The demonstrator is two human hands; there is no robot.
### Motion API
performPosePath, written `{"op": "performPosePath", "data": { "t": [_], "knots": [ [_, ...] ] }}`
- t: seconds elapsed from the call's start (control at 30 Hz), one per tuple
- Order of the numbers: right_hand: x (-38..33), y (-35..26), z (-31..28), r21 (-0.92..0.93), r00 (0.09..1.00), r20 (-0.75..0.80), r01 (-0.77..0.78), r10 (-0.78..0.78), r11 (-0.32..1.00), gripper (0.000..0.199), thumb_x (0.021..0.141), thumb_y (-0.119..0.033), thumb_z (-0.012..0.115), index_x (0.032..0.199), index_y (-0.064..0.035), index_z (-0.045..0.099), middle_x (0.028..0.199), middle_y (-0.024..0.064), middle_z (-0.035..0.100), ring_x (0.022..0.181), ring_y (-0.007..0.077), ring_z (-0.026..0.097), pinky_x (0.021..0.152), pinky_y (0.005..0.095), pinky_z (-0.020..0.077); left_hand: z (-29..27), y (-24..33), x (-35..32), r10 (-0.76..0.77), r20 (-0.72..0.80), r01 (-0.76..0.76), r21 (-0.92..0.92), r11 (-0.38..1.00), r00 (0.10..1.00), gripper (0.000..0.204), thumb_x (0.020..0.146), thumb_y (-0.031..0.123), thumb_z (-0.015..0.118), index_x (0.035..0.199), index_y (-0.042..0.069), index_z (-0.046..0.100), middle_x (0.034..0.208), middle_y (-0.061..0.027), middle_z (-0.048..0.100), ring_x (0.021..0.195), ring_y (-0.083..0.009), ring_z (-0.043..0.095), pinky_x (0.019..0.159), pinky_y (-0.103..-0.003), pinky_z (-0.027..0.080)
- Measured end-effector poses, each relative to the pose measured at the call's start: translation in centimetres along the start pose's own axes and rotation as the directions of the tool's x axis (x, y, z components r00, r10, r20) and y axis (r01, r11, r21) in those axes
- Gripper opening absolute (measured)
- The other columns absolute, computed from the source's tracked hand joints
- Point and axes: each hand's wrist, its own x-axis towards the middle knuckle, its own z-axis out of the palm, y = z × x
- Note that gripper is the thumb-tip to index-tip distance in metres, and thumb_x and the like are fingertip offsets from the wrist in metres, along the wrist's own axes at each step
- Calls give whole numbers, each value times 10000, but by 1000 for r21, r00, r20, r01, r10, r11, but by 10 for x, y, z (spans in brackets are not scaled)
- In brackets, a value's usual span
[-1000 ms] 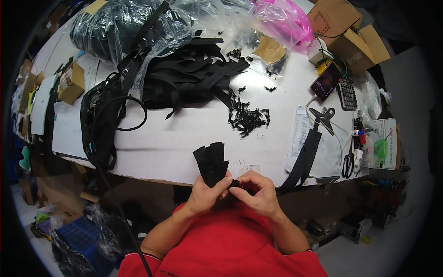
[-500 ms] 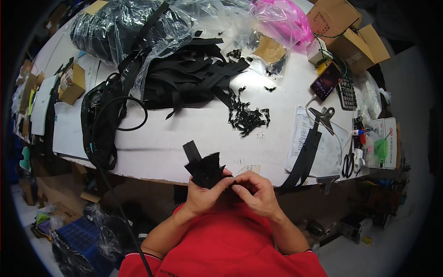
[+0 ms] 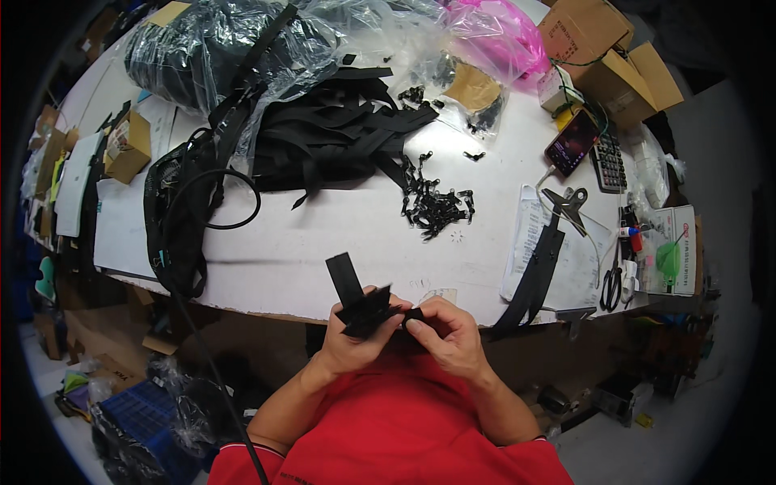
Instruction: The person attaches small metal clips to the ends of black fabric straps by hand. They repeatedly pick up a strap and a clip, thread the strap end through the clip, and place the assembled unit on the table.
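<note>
Close to my body, at the table's front edge, my left hand (image 3: 343, 349) is closed around a folded bundle of black webbing straps (image 3: 368, 310). One flat strap end (image 3: 345, 279) sticks up out of that bundle toward the table. Beside it, my right hand (image 3: 451, 335) pinches a short black strap end (image 3: 413, 316) between thumb and forefinger. The fingertips of both hands nearly meet there. Whether a small fitting sits on this strap end is hidden by the fingers. Beyond my hands lies a pile of small black clips (image 3: 435, 208).
Loose black straps (image 3: 323, 137) are heaped at the back left, near a plastic-wrapped black bundle (image 3: 202, 65). A mesh pouch (image 3: 179, 218) with a cable lies left. On the right are a clamp (image 3: 570, 208) over papers, a phone (image 3: 572, 141), scissors (image 3: 610, 284) and cardboard boxes (image 3: 618, 85).
The strap bundle has tilted and shifted slightly in my left hand, and its upright strap shows longer. The strap end between my right fingertips shows more plainly.
</note>
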Motion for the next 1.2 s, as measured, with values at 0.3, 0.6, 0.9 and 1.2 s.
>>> {"op": "performPosePath", "data": {
  "t": [0.3, 0.6, 0.9, 1.2],
  "knots": [
    [2, -6, -10, -79, 995, 71, 76, -70, 994, 75, 876, -48, 706, 905, 17, 683, 816, 62, 640, 685, 102, 560, 609, 248, 435, -2, 2, 0, -147, 18, 148, -145, 978, 989, 183, 881, -61, 651, 1052, -2, 680, 851, -20, 656, 812, -119, 644, 716, -245, 519],
    [6, -15, -5, -239, 995, -10, 94, -99, 967, 68, 854, -48, 719, 881, 7, 690, 782, 60, 641, 577, 101, 549, 517, 239, 412, -2, -3, 1, -89, 12, 90, -87, 992, 996, 159, 892, -32, 661, 1049, -4, 659, 933, -58, 690, 763, -72, 625, 661, -220, 522],
    [3, 1, -1, -113, 993, -39, 103, -108, 988, 70, 872, -47, 700, 908, 9, 678, 814, 51, 620, 631, 80, 536, 544, 236, 413, -1, -6, 0, -55, -2, 55, -46, 997, 998, 215, 901, -39, 640, 1114, -6, 634, 980, -64, 689, 805, -83, 630, 712, -238, 529],
    [4, 10, 0, -101, 989, -101, 101, -112, 990, 60, 853, -36, 706, 866, 6, 664, 809, 38, 617, 610, 65, 494, 525, 220, 379, 4, -11, 2, -62, -5, 61, -60, 996, 998, 225, 913, -52, 613, 1136, -19, 617, 1013, -87, 698, 858, -105, 647, 769, -264, 555]
  ]
}}
